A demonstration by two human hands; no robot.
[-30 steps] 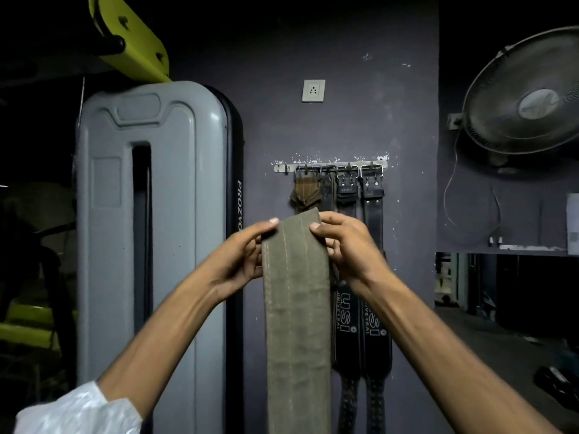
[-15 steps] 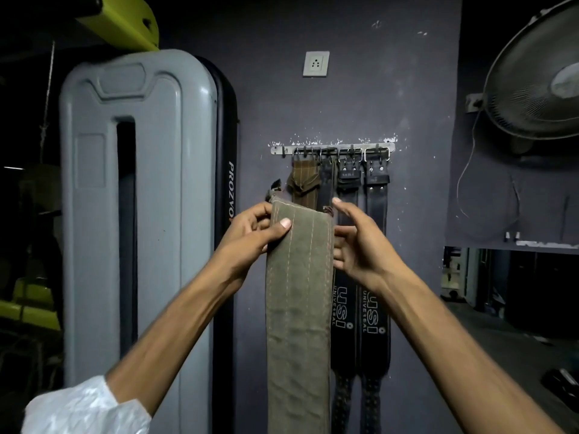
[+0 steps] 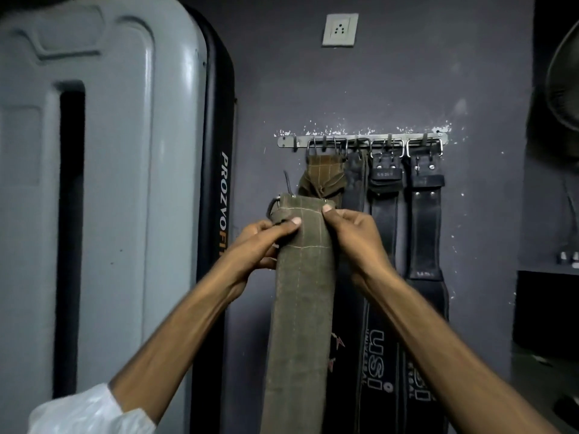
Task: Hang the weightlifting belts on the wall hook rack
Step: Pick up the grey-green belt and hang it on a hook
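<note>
An olive-green canvas weightlifting belt [image 3: 300,308] hangs straight down in front of me. My left hand [image 3: 260,242] and my right hand [image 3: 354,236] both pinch its upper end, where a metal buckle [image 3: 273,208] sticks out on the left. The belt's top is a little below the metal wall hook rack [image 3: 363,140]. On the rack hang a brown canvas belt [image 3: 322,177] and black leather belts [image 3: 424,220], some marked USI. The rack's leftmost hook [image 3: 294,145] is bare.
A tall grey machine shroud [image 3: 119,183] with a black PROZVO-lettered edge stands close on the left. A wall socket [image 3: 340,29] sits above the rack. Part of a wall fan [image 3: 564,76] shows at the right edge, with a dark ledge below it.
I have come closer to the wall. Both hands have lifted the olive belt's top end toward the rack, and the right hand has closed on it again.
</note>
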